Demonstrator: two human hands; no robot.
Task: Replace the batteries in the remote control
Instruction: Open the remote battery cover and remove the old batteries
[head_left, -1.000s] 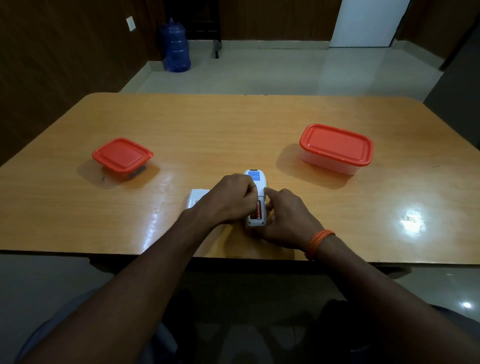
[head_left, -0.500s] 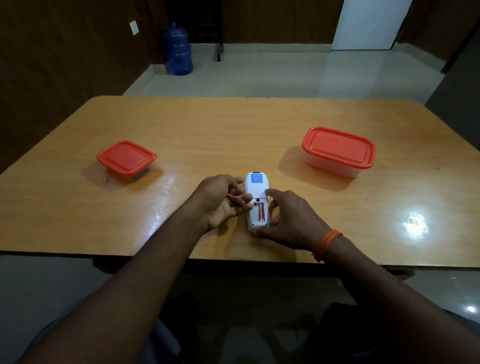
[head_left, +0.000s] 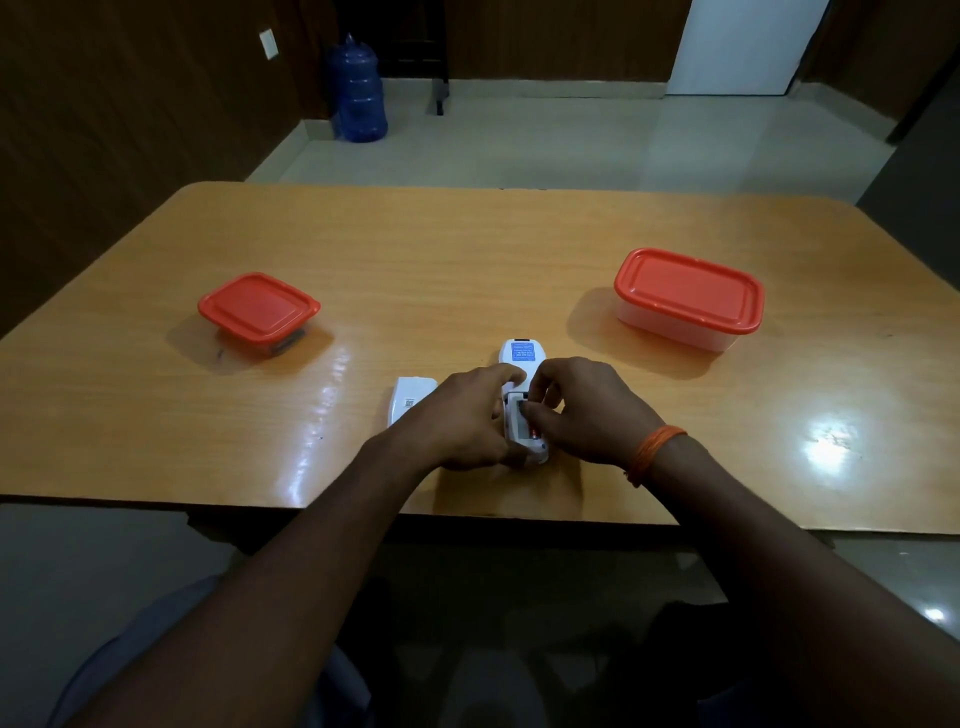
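A white remote control (head_left: 521, 358) lies face down near the table's front edge, blue label up, with its battery bay (head_left: 517, 422) uncovered. My left hand (head_left: 460, 415) holds the remote from the left, forefinger laid across its body and thumb at its near end. My right hand (head_left: 589, 410) is curled over the bay from the right. Its fingertips pinch an orange battery (head_left: 533, 432) that sits in the bay and is mostly hidden. The white battery cover (head_left: 408, 397) lies on the table just left of my left hand.
A small red-lidded box (head_left: 258, 310) stands at the left of the wooden table (head_left: 467, 260). A larger red-lidded clear box (head_left: 688, 296) stands at the right. Beyond the table, a blue water jug (head_left: 358, 93) stands on the floor.
My left hand, which pinched a small reddish thing beside the remote half a second ago, has gone back onto the remote. My right fingers have moved from the remote's side into the bay.
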